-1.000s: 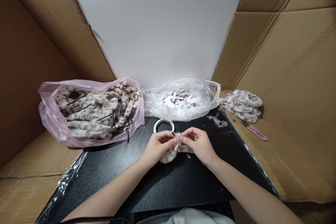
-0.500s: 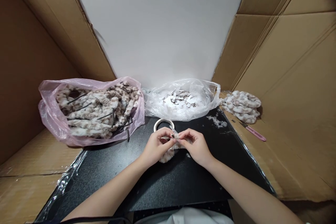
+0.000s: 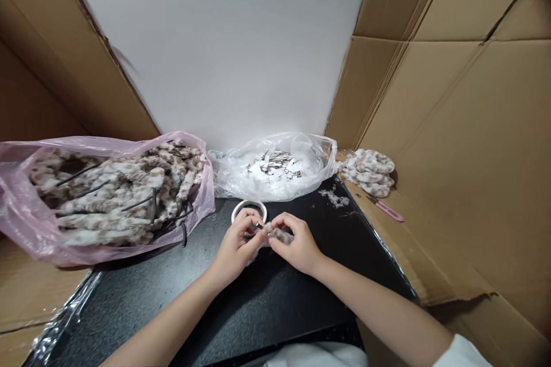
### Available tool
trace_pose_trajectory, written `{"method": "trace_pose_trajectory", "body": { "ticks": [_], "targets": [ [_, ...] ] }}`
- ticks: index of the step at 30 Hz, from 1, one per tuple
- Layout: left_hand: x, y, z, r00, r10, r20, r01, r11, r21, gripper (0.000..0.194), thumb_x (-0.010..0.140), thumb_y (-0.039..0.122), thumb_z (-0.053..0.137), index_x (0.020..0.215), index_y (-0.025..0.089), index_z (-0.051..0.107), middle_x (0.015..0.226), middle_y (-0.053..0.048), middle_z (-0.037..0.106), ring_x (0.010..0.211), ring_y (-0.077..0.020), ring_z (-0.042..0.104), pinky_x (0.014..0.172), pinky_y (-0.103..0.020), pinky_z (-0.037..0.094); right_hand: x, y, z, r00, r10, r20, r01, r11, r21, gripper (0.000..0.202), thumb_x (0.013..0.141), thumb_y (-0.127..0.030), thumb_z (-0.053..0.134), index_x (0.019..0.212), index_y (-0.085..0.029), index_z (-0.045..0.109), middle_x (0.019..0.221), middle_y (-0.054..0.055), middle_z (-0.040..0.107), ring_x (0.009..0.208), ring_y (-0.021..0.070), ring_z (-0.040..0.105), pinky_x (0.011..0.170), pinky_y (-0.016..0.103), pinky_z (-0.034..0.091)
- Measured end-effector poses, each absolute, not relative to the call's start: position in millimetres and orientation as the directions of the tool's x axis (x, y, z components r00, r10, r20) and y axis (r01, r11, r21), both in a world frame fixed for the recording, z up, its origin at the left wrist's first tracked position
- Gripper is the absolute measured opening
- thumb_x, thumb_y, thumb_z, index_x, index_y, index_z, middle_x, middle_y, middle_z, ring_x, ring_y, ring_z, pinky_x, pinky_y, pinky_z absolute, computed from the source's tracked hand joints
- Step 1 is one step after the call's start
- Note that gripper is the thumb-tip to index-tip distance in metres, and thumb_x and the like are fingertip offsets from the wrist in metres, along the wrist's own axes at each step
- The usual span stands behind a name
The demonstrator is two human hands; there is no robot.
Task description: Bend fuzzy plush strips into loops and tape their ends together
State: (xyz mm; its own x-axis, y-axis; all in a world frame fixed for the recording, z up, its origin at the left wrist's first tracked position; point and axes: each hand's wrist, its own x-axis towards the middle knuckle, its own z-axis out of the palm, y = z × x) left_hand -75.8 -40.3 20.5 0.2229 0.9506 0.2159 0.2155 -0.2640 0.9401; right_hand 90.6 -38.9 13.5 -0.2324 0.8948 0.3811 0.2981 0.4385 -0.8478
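My left hand [image 3: 236, 248] and my right hand [image 3: 300, 245] meet over the black table, both with closed fingertips. Between them is a fluffy brown-and-white fur strip [image 3: 283, 235]. My left thumb and finger pinch its end, where a small dark tip shows. The right fingers grip the fur just beside that, and part of the strip hangs below, mostly hidden by the hands. Right behind my left hand lies a roll of white tape [image 3: 235, 213], partly covered by the fingers.
On the left, a pink plastic bag [image 3: 17, 223] holds many similar fur strips with black cords [image 3: 142, 202]. A clear bag [image 3: 228, 180] of paper scraps stands at the back. To the right are a fur bundle [image 3: 369, 173], a pink-handled cutting tool [image 3: 390, 211] and loose fluff [image 3: 336, 199]. Cardboard walls [image 3: 451, 155] flank the table.
The view has turned right, so everything sits further left. My right fingers have shifted their hold on the fur, and the pale piece that stuck up above the hands no longer shows.
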Motion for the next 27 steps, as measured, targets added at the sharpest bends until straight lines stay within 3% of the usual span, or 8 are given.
{"method": "trace_pose_trajectory", "body": {
  "ticks": [9, 14, 16, 20, 24, 27],
  "targets": [
    [-76.1, -39.4, 22.3, 0.268, 0.96, 0.077, 0.005, -0.081, 0.997, 0.021, 0.075, 0.036, 0.069, 0.078, 0.016, 0.063, 0.095, -0.005, 0.049, 0.076, -0.0134, 0.05, 0.063, -0.022, 0.044, 92.0, -41.0, 16.4, -0.328, 0.884, 0.333, 0.249, 0.421, -0.872, 0.012, 0.081, -0.029, 0.058, 0.077, -0.019, 0.063, 0.071, -0.001, 0.059, 0.067, 0.0133, 0.051, 0.064, 0.025, 0.041],
    [-73.8, -39.2, 19.8, 0.257, 0.966, 0.023, -0.081, -0.002, 0.997, 0.024, 0.074, 0.038, 0.07, 0.076, 0.016, 0.062, 0.088, -0.003, 0.051, 0.073, -0.0125, 0.051, 0.062, -0.021, 0.044, 92.1, -40.6, 15.8, -0.355, 0.883, 0.308, 0.271, 0.412, -0.87, 0.008, 0.079, -0.022, 0.056, 0.074, -0.018, 0.062, 0.071, -0.001, 0.059, 0.068, 0.014, 0.052, 0.064, 0.026, 0.041],
    [-74.0, -38.2, 19.5, 0.219, 0.976, 0.013, -0.129, 0.016, 0.992, 0.023, 0.074, 0.037, 0.07, 0.078, 0.016, 0.061, 0.084, -0.002, 0.053, 0.073, -0.0123, 0.052, 0.065, -0.021, 0.045, 92.6, -40.8, 15.3, -0.345, 0.89, 0.297, 0.273, 0.399, -0.875, 0.007, 0.077, -0.019, 0.057, 0.08, -0.018, 0.063, 0.075, 0.0, 0.062, 0.071, 0.0146, 0.055, 0.067, 0.026, 0.042],
    [-76.4, -36.5, 22.5, 0.153, 0.988, -0.014, -0.182, 0.043, 0.982, 0.025, 0.075, 0.037, 0.069, 0.086, 0.016, 0.061, 0.087, -0.004, 0.062, 0.078, -0.0151, 0.058, 0.072, -0.024, 0.047, 94.5, -39.7, 13.4, -0.275, 0.901, 0.335, 0.254, 0.404, -0.879, 0.033, 0.073, -0.023, 0.065, 0.105, -0.02, 0.059, 0.096, 0.004, 0.065, 0.086, 0.0178, 0.059, 0.079, 0.03, 0.045],
    [-76.9, -38.6, 26.9, 0.144, 0.989, -0.017, -0.226, 0.05, 0.973, 0.027, 0.076, 0.041, 0.068, 0.086, 0.018, 0.056, 0.098, -0.006, 0.068, 0.083, -0.0179, 0.062, 0.077, -0.029, 0.049, 95.7, -36.3, 9.5, -0.215, 0.919, 0.329, 0.339, 0.386, -0.858, 0.019, 0.071, -0.018, 0.062, 0.09, -0.02, 0.059, 0.085, 0.002, 0.063, 0.078, 0.0172, 0.058, 0.073, 0.028, 0.045],
    [-76.6, -39.7, 27.6, 0.162, 0.987, -0.014, -0.258, 0.056, 0.965, 0.032, 0.077, 0.044, 0.067, 0.089, 0.02, 0.049, 0.088, -0.003, 0.068, 0.075, -0.0164, 0.062, 0.072, -0.029, 0.049, 96.4, -34.7, 8.2, -0.272, 0.919, 0.285, 0.377, 0.374, -0.847, 0.012, 0.076, -0.012, 0.052, 0.082, -0.02, 0.058, 0.073, -0.001, 0.061, 0.067, 0.0145, 0.056, 0.064, 0.025, 0.041]
  ]
}}
